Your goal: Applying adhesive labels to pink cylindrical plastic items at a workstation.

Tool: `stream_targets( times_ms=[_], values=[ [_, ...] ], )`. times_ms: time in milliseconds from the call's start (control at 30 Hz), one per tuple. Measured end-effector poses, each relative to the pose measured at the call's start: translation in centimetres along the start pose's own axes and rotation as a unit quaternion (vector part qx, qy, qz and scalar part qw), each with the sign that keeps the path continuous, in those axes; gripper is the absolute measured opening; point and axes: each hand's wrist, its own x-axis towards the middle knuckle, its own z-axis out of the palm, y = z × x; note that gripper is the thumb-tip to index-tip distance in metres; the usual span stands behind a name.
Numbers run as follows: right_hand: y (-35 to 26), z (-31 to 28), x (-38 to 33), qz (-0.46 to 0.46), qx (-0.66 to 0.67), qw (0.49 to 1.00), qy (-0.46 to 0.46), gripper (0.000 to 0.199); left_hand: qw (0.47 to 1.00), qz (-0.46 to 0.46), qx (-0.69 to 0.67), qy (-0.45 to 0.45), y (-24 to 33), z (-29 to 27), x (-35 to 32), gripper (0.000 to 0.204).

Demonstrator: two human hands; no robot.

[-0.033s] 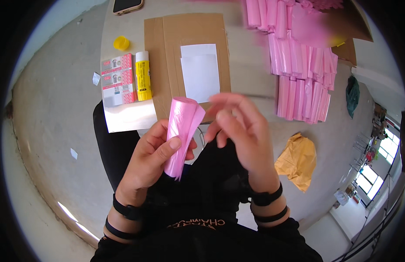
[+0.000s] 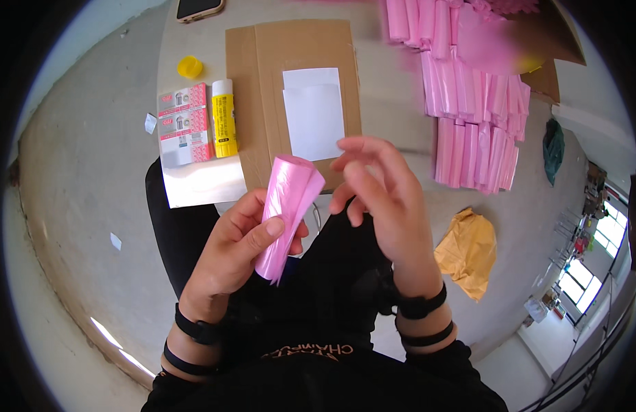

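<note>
My left hand [image 2: 246, 237] is wrapped round a roll of pink plastic bags [image 2: 285, 213], with the thumb across its front. The roll tilts, top leaning right, and a loose flap stands off its right side. My right hand [image 2: 383, 196] hovers just right of the roll, apart from it, fingers spread and slightly curled with nothing between them. Beyond the hands, white paper sheets [image 2: 314, 117] lie on a brown cardboard sheet [image 2: 246, 89]. Left of the cardboard are a yellow glue stick [image 2: 224, 123] with a white end and pink-and-white small boxes [image 2: 184, 127].
Many pink rolls [image 2: 476, 89] are stacked at the table's right. A yellow cap [image 2: 189, 66] and a phone [image 2: 199, 8] lie at the far left of the table [image 2: 393, 103]. On the floor are a crumpled orange-yellow bag [image 2: 467, 250] and a dark green one [image 2: 553, 152].
My right hand has shifted slightly right, away from the roll. The roll in my left hand leans a little more to the right.
</note>
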Motion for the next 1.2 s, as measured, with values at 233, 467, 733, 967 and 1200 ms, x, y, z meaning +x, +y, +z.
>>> stream_targets(
  times_ms=[233,467,733,967,1200],
  values=[
    [0.7,-1.8,2.1,0.145,-0.049,0.966,-0.208,0.033,0.943,0.022,0.329,0.033,0.3,1.0,0.7,0.03],
    [1.5,-3.3,2.9,0.119,-0.142,0.949,-0.255,0.027,0.879,0.05,0.471,0.053,-0.4,0.0,2.2,0.029],
    [2.5,-6.1,5.1,0.075,-0.102,0.963,-0.24,0.029,0.978,-0.082,0.189,0.021,0.4,-3.3,4.4,0.035],
    [4.3,-7.3,8.5,-0.007,-0.198,0.965,-0.169,0.028,0.961,0.016,0.22,0.168,-0.6,-2.3,8.3,0.033],
    [5.0,-7.0,8.7,0.015,-0.281,0.954,-0.101,0.028,0.905,0.033,0.376,0.193,-1.2,-1.3,9.2,0.034]
  ],
)
